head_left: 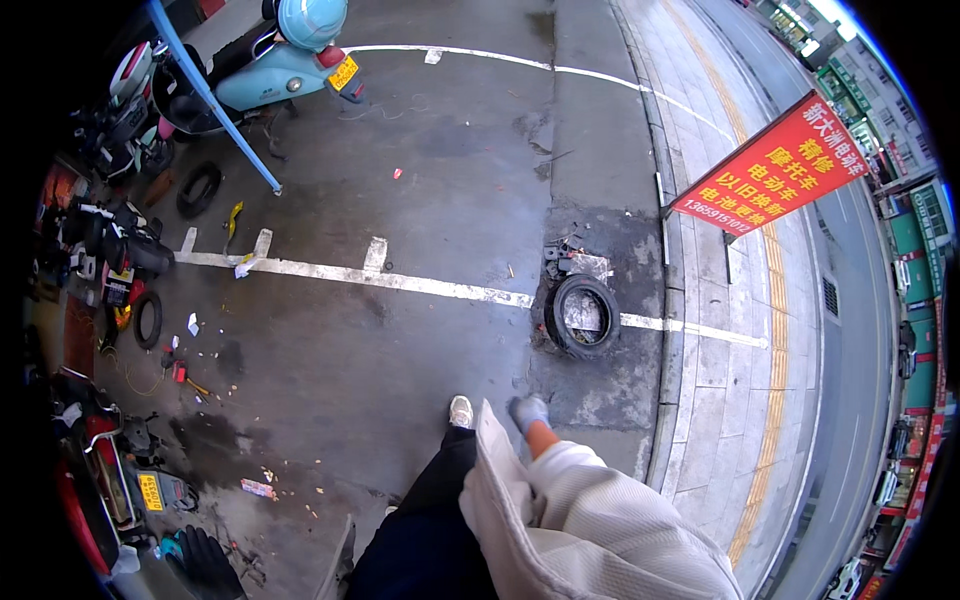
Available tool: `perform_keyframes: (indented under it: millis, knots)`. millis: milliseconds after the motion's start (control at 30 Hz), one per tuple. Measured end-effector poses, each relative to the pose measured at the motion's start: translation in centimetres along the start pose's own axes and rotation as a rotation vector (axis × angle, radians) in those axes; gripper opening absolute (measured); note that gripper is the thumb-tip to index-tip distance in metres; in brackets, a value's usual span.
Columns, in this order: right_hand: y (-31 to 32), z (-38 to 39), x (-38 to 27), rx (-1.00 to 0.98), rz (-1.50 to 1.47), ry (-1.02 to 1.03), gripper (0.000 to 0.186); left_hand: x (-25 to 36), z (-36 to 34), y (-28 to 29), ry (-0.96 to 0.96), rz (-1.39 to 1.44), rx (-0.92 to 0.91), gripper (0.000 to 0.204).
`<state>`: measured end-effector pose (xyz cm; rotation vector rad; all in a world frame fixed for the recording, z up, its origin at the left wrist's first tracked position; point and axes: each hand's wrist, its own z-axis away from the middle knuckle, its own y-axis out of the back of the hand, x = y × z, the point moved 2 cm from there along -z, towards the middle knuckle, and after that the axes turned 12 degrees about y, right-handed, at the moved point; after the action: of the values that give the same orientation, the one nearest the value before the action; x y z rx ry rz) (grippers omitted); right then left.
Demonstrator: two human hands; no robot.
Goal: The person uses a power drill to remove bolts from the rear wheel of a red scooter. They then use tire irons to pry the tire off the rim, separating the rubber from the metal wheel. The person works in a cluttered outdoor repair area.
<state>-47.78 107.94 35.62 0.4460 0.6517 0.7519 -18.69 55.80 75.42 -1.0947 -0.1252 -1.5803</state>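
My right hand [528, 410], in a grey glove, hangs in front of me below a light sleeve [620, 510]. It is small and smeared, so its fingers cannot be made out. Nothing shows in its grasp. Nearest to it, a black tyre [583, 315] lies flat on a dark patch of pavement, apart from the hand. Small debris [567, 262] is scattered just beyond the tyre. One light shoe [461, 411] shows below my dark trouser leg [440, 510]. I cannot see my left hand.
A light-blue scooter [270, 85] stands far left behind a slanting blue pole [215, 105]. Two tyres [199, 190], motorcycle parts and a black glove [205, 565] line the left side. At right, a red sign [770, 165] stands on the pavement beyond a kerb [672, 380].
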Motion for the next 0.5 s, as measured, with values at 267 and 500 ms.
perform_keyframes:
  millis: [267, 500]
  knots:
    - [-8.5, 0.8, -8.7, -0.019, 0.484, 0.695, 0.033, -2.5, 3.9, 24.7, -0.082, 0.000, -0.505, 0.067]
    - [-12.4, -2.7, -2.5, -0.227, 1.742, 1.294, 0.018, -5.4, 14.2, 35.3, -0.252, 0.742, 0.243, 0.066]
